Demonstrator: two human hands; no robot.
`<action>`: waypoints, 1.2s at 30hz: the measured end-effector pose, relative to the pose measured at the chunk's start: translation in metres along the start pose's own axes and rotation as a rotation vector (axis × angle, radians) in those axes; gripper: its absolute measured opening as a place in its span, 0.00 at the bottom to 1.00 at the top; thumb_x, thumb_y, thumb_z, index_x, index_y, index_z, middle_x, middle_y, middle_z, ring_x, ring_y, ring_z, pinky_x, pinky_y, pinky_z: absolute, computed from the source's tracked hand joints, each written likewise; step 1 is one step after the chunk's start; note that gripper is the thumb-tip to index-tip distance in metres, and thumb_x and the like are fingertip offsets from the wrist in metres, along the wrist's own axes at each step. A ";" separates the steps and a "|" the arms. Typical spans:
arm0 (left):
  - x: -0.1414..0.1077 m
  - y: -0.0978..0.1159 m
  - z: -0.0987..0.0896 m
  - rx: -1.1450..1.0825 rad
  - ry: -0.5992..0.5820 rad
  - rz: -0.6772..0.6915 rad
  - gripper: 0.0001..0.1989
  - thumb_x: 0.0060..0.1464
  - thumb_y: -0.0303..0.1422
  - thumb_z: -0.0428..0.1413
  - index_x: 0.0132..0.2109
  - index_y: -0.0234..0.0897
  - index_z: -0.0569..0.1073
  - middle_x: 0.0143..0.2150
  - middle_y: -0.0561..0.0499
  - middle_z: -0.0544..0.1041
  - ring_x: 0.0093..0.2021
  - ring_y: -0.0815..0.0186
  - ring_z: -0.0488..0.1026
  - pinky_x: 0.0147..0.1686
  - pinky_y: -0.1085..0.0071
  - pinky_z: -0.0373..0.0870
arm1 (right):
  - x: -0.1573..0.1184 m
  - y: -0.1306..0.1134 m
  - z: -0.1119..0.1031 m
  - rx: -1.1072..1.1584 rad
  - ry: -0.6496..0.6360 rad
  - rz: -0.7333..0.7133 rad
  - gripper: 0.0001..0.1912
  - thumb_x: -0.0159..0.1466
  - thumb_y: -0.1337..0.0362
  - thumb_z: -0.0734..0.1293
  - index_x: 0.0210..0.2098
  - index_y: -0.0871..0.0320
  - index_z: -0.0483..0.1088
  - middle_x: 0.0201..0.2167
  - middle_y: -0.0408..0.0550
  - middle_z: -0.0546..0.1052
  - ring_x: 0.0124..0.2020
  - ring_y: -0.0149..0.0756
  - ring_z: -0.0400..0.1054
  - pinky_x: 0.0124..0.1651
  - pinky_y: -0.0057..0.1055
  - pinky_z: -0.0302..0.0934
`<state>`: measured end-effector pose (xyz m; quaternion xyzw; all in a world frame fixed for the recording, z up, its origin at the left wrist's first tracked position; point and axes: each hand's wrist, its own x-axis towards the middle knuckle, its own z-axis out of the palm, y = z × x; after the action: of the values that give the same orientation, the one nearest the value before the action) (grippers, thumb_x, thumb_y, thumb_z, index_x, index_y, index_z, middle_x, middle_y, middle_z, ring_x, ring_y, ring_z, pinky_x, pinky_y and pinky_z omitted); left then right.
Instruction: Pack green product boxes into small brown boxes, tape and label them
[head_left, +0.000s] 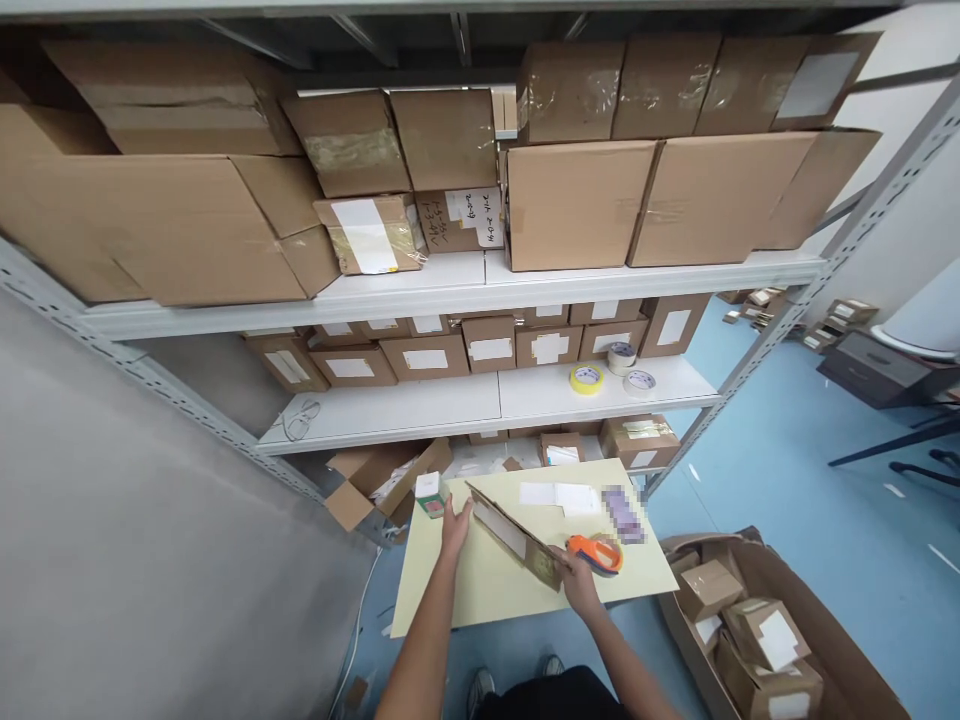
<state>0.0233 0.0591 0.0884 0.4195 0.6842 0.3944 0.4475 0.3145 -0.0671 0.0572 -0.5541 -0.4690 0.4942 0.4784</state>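
A flattened cardboard box [517, 535] with a white label strip is held at a slant over the pale yellow board [427, 600]. My left hand [454, 528] grips its upper left end. At its lower right end, my right hand [577, 582] has the fingers closed round the cardboard. Just beside my left hand stands a small white and green carton [431, 494]. An orange tape dispenser [592, 553] lies right by my right hand. Farther back on the board are white paper pieces [577, 499] and a blurred-out purple item [623, 514].
A metal shelf rack [480, 295] full of cardboard boxes rises ahead. Tape rolls [586, 379] sit on its middle shelf. An open carton [382, 480] stands left behind the board. At the lower right, a big carton [847, 640] holds several packed boxes. A grey wall [150, 520] runs along the left.
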 end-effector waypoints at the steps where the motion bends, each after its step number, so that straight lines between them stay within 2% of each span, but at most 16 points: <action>1: 0.009 0.005 -0.003 -0.008 0.032 -0.030 0.41 0.55 0.61 0.59 0.67 0.43 0.64 0.70 0.35 0.67 0.68 0.48 0.68 0.60 0.56 0.69 | 0.003 -0.004 -0.003 0.002 -0.039 -0.002 0.15 0.56 0.53 0.70 0.40 0.47 0.85 0.41 0.52 0.85 0.52 0.62 0.76 0.60 0.58 0.66; 4: 0.018 0.014 -0.009 -0.053 -0.052 -0.041 0.40 0.54 0.64 0.57 0.64 0.42 0.69 0.70 0.36 0.68 0.71 0.47 0.64 0.62 0.56 0.69 | 0.012 -0.017 -0.005 0.015 -0.083 0.013 0.15 0.56 0.53 0.70 0.39 0.49 0.85 0.41 0.52 0.85 0.55 0.59 0.75 0.64 0.58 0.62; 7: 0.006 0.010 -0.017 -0.097 -0.103 0.003 0.40 0.55 0.64 0.56 0.63 0.43 0.70 0.68 0.37 0.70 0.68 0.49 0.68 0.58 0.57 0.72 | 0.024 -0.024 -0.002 0.020 -0.022 0.054 0.14 0.52 0.54 0.72 0.36 0.50 0.84 0.43 0.52 0.85 0.61 0.60 0.70 0.70 0.58 0.53; 11: -0.017 -0.008 -0.035 -0.132 -0.053 0.027 0.35 0.58 0.57 0.58 0.66 0.45 0.68 0.68 0.40 0.71 0.65 0.52 0.71 0.58 0.59 0.73 | 0.043 -0.023 0.006 0.067 0.006 0.117 0.19 0.52 0.58 0.68 0.42 0.51 0.81 0.50 0.51 0.82 0.60 0.53 0.69 0.68 0.52 0.57; 16: -0.035 -0.032 -0.045 -0.063 -0.099 0.015 0.31 0.59 0.47 0.61 0.65 0.42 0.69 0.66 0.39 0.73 0.62 0.52 0.75 0.60 0.58 0.71 | 0.059 -0.017 0.029 0.051 0.021 0.172 0.28 0.54 0.59 0.68 0.55 0.49 0.75 0.55 0.48 0.78 0.60 0.49 0.66 0.65 0.47 0.59; 19: -0.039 -0.039 -0.044 -0.002 -0.071 0.027 0.30 0.58 0.47 0.62 0.63 0.42 0.70 0.67 0.40 0.71 0.64 0.50 0.73 0.62 0.57 0.69 | 0.061 -0.009 0.044 0.083 0.111 0.229 0.30 0.56 0.55 0.70 0.59 0.49 0.73 0.60 0.50 0.75 0.64 0.50 0.63 0.66 0.45 0.58; 22: -0.038 -0.040 -0.046 0.013 -0.099 0.061 0.29 0.58 0.49 0.62 0.61 0.42 0.71 0.67 0.40 0.72 0.67 0.49 0.69 0.62 0.57 0.68 | 0.058 0.000 0.052 0.113 0.187 0.318 0.36 0.57 0.48 0.71 0.64 0.46 0.69 0.65 0.50 0.72 0.68 0.51 0.60 0.65 0.45 0.60; 25: -0.036 -0.037 -0.054 0.010 -0.152 0.097 0.25 0.56 0.50 0.62 0.55 0.41 0.73 0.62 0.41 0.76 0.66 0.50 0.71 0.62 0.58 0.68 | 0.054 0.006 0.057 0.139 0.188 0.397 0.42 0.56 0.45 0.73 0.69 0.43 0.64 0.67 0.51 0.69 0.66 0.51 0.64 0.60 0.46 0.65; 27: -0.037 -0.036 -0.062 0.042 -0.184 0.119 0.22 0.53 0.52 0.63 0.46 0.42 0.74 0.59 0.42 0.78 0.63 0.51 0.74 0.61 0.57 0.69 | 0.053 0.007 0.060 0.174 0.150 0.394 0.44 0.56 0.47 0.74 0.70 0.41 0.61 0.69 0.51 0.68 0.63 0.51 0.67 0.57 0.47 0.67; 31: -0.047 -0.043 -0.078 0.126 -0.226 0.154 0.19 0.49 0.51 0.66 0.33 0.42 0.72 0.59 0.43 0.79 0.61 0.49 0.74 0.62 0.54 0.67 | 0.056 0.005 0.068 0.245 0.077 0.369 0.49 0.49 0.55 0.77 0.69 0.42 0.62 0.70 0.52 0.66 0.61 0.51 0.69 0.56 0.46 0.69; 34: -0.059 -0.054 -0.083 0.135 -0.231 0.158 0.16 0.52 0.49 0.64 0.31 0.42 0.72 0.62 0.43 0.77 0.64 0.49 0.71 0.64 0.54 0.65 | 0.058 0.006 0.073 0.245 0.112 0.382 0.46 0.44 0.60 0.78 0.63 0.49 0.69 0.68 0.57 0.68 0.62 0.51 0.69 0.59 0.46 0.67; 36: -0.064 -0.060 -0.084 0.125 -0.249 0.170 0.14 0.53 0.47 0.63 0.35 0.42 0.74 0.64 0.42 0.76 0.65 0.50 0.71 0.64 0.54 0.64 | 0.057 0.007 0.075 0.254 0.150 0.371 0.41 0.42 0.60 0.77 0.57 0.51 0.73 0.65 0.57 0.71 0.62 0.51 0.69 0.59 0.45 0.66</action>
<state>-0.0531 -0.0342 0.0753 0.5487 0.6088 0.3325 0.4667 0.2441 -0.0064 0.0405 -0.6014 -0.2565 0.5861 0.4786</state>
